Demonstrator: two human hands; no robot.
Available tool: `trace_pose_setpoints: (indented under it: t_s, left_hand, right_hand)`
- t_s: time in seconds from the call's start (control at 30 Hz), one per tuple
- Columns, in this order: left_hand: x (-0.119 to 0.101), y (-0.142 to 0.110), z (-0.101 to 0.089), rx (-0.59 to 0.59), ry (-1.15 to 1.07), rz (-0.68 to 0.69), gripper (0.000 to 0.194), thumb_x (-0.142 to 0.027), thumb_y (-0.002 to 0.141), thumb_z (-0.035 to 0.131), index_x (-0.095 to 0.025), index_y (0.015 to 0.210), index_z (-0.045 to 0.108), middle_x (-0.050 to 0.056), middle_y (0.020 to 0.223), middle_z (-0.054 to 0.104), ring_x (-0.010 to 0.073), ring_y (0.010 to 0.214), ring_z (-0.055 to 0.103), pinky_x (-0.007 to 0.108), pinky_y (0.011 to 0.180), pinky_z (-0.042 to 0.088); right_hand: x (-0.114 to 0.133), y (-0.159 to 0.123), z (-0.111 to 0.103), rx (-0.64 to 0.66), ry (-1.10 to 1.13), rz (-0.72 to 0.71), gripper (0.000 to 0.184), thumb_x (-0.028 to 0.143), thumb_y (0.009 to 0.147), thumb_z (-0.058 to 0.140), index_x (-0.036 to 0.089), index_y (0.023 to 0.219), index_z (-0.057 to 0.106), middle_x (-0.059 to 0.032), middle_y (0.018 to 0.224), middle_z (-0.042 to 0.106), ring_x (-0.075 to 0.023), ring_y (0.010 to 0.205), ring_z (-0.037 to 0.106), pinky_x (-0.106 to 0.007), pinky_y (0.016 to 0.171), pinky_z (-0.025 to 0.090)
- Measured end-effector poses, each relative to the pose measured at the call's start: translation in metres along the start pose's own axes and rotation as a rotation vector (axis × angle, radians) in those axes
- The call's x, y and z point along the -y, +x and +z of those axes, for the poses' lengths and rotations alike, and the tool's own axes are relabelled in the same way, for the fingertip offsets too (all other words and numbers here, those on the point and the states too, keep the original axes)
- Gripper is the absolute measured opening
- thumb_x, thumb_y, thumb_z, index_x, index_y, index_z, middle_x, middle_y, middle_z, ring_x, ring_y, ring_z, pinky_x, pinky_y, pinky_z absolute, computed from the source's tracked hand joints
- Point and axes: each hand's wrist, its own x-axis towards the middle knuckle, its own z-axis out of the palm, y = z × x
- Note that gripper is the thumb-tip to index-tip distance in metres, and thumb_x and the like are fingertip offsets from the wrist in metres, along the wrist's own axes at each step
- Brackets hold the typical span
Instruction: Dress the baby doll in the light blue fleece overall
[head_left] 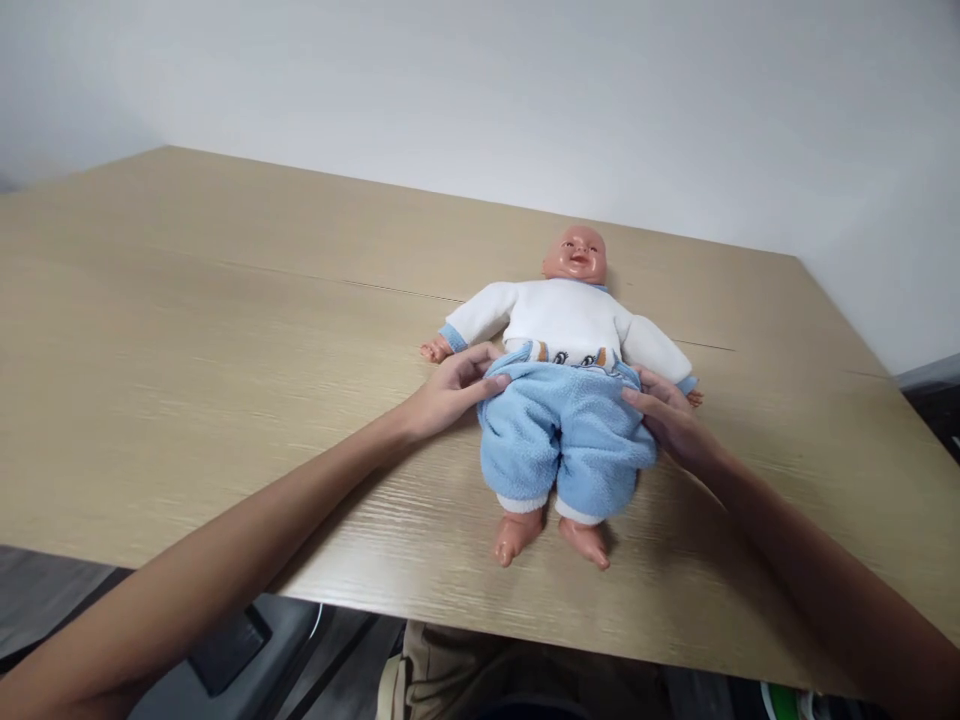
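A baby doll (574,253) lies on its back on a light wooden table (225,330), head away from me. It wears a white sweater (564,315) and fluffy light-blue trousers (564,430), with bare feet toward me. My left hand (454,390) pinches the trousers' waistband at the doll's left-hand side in view. My right hand (667,415) grips the waistband at the other hip, fingers curled on the fabric. Both of my forearms reach across the table's near edge.
A plain pale wall (525,90) stands behind the table. Below the near edge I see a dark flat object (225,650) on the floor side, and a bit of green-and-white thing (784,703) at the bottom right.
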Motion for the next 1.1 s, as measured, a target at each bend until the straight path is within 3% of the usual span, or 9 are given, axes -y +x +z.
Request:
trace_pose_setpoints:
  t_s: [0.13,0.3,0.47,0.57,0.7,0.87,0.97,1.1]
  left_hand:
    - [-0.009,0.013,-0.003,-0.036,0.279,0.216,0.047,-0.067,0.106,0.072,-0.021,0.104,0.064,0.008,0.114,0.066,0.0267,0.114,0.058,0.038,0.102,0.046]
    - [0.008,0.028,0.000,-0.081,0.159,0.099,0.062,-0.083,0.103,0.068,-0.022,0.107,0.053,-0.001,0.091,0.052,0.0180,0.081,0.047,0.032,0.077,0.042]
    - [0.024,0.032,0.002,-0.099,-0.073,-0.086,0.063,-0.075,0.095,0.082,-0.020,0.114,0.059,-0.002,0.087,0.061,0.0176,0.079,0.055,0.030,0.076,0.043]
    - [0.023,0.029,0.000,-0.089,-0.154,-0.123,0.062,-0.071,0.091,0.088,-0.019,0.113,0.063,0.000,0.093,0.065,0.0176,0.082,0.058,0.030,0.077,0.045]
    - [0.009,0.022,-0.002,-0.077,-0.044,-0.056,0.051,-0.065,0.096,0.084,-0.019,0.106,0.066,0.000,0.093,0.061,0.0182,0.083,0.055,0.030,0.075,0.041]
    - [-0.016,0.029,0.003,-0.066,0.291,0.226,0.040,-0.058,0.105,0.076,-0.020,0.099,0.065,0.005,0.103,0.062,0.0233,0.101,0.057,0.036,0.093,0.046]
    - [-0.016,0.043,0.007,-0.065,0.245,0.191,0.044,-0.063,0.105,0.071,-0.021,0.100,0.060,0.002,0.097,0.056,0.0206,0.091,0.052,0.035,0.083,0.044]
    - [-0.002,0.047,0.003,-0.086,0.172,0.059,0.051,-0.069,0.101,0.074,-0.020,0.099,0.058,0.000,0.090,0.052,0.0185,0.083,0.047,0.033,0.076,0.039]
  right_hand:
    - [0.018,0.011,0.009,-0.137,-0.151,-0.129,0.026,0.049,0.091,0.088,0.028,0.092,0.071,0.0013,0.084,0.059,-0.0217,0.077,0.051,-0.035,0.073,0.046]
    - [0.006,0.023,0.015,-0.243,-0.130,-0.089,0.032,0.055,0.087,0.090,0.029,0.093,0.070,0.0022,0.085,0.063,-0.0229,0.082,0.056,-0.036,0.079,0.051]
    - [-0.014,0.025,0.010,-0.188,0.074,0.057,0.052,0.068,0.082,0.094,0.030,0.110,0.072,-0.0003,0.098,0.075,-0.0276,0.095,0.069,-0.041,0.087,0.058]
    - [-0.013,0.025,0.005,-0.127,0.078,0.093,0.051,0.067,0.082,0.095,0.030,0.109,0.072,-0.0001,0.094,0.074,-0.0271,0.091,0.069,-0.040,0.084,0.058]
    - [0.005,0.019,0.002,-0.067,-0.026,0.043,0.044,0.062,0.085,0.095,0.028,0.103,0.075,-0.0009,0.094,0.074,-0.0246,0.087,0.066,-0.036,0.081,0.054]
    - [0.033,0.017,0.015,-0.100,-0.259,-0.155,0.034,0.055,0.091,0.090,0.027,0.094,0.072,0.0006,0.085,0.062,-0.0218,0.081,0.054,-0.035,0.074,0.044]
    - [0.031,0.031,0.017,-0.175,-0.327,-0.265,0.027,0.048,0.090,0.089,0.028,0.096,0.072,0.0009,0.089,0.062,-0.0228,0.087,0.055,-0.036,0.082,0.046]
    - [0.010,0.048,0.004,-0.236,-0.237,-0.154,0.036,0.057,0.084,0.091,0.028,0.090,0.071,0.0016,0.087,0.065,-0.0241,0.090,0.059,-0.038,0.089,0.051]
